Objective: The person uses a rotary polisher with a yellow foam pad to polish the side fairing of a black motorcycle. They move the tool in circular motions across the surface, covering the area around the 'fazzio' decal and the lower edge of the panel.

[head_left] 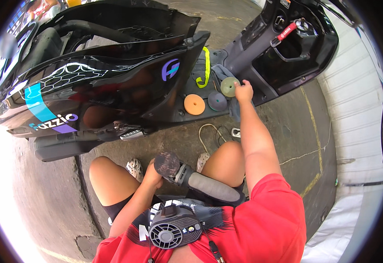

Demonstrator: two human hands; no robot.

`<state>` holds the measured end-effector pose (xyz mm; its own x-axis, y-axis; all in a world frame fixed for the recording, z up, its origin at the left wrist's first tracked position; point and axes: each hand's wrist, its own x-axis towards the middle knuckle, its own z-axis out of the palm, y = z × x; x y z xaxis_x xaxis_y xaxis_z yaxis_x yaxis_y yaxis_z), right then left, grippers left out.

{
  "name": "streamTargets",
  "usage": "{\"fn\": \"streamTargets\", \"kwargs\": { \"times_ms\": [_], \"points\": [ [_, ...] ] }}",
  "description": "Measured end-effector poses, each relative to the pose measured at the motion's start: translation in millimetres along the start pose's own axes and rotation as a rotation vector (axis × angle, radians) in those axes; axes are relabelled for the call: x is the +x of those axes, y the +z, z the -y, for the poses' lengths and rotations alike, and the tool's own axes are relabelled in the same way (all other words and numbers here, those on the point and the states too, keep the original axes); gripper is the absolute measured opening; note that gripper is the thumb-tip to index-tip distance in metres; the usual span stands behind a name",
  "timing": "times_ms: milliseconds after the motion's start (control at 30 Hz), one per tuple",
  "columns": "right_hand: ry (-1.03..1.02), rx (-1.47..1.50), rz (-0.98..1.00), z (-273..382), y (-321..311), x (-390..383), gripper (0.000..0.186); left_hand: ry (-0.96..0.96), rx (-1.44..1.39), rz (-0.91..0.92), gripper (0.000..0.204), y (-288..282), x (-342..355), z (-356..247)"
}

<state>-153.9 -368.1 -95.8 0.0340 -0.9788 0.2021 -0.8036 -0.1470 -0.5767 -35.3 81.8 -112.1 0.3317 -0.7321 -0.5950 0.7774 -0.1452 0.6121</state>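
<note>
On the scooter's footboard, my right hand [244, 92] grips the right edge of a round yellow-green polishing pad [228, 87] with a hole in its middle. Beside it lie a dark grey-purple pad [217, 101] and an orange pad [194, 104]. Between my knees my left hand [153, 176] is wrapped round the head of a handheld polisher [213, 186], partly hidden by it. The polisher's dark, mottled round face [167, 164] is turned upward, and its grey body lies across my lap.
A glossy black scooter [125, 87] spans the far side, its seat opening uncovered. A grey cloth [235, 109] and a yellow-green strap [206, 70] lie on its footboard. A red key tag [286, 33] hangs at the front. Below are a pale cord [206, 126] and a socket block [235, 132].
</note>
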Motion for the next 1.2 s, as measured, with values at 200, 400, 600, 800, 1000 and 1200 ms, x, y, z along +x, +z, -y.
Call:
{"fn": "streamTargets", "kwargs": {
  "times_ms": [200,400,600,800,1000,1200],
  "points": [
    [-0.735,0.156,0.662,63.7,-16.5,-80.9,0.053,0.054,-0.062,0.053,0.021,-0.5,4.5,-12.4],
    [-0.782,-0.307,0.676,81.8,-1.6,-130.6,0.069,0.106,-0.216,0.073,0.024,8.6,0.7,-9.2],
    [-0.321,0.315,0.764,91.9,-36.5,-140.4,0.048,0.219,-0.308,0.005,0.021,11.1,-4.8,-8.8],
    [0.028,0.993,1.199,92.4,-61.8,-235.6,0.055,0.242,-0.339,0.123,0.038,22.1,-2.8,-8.3],
    [0.022,0.898,1.246,73.9,-69.9,-280.3,0.046,0.195,-0.238,0.023,0.073,43.4,-31.3,-5.4],
    [-0.322,0.200,0.781,76.8,-110.9,-276.7,0.033,0.352,-0.344,0.040,0.052,49.1,-15.1,10.3]
  ]
}}
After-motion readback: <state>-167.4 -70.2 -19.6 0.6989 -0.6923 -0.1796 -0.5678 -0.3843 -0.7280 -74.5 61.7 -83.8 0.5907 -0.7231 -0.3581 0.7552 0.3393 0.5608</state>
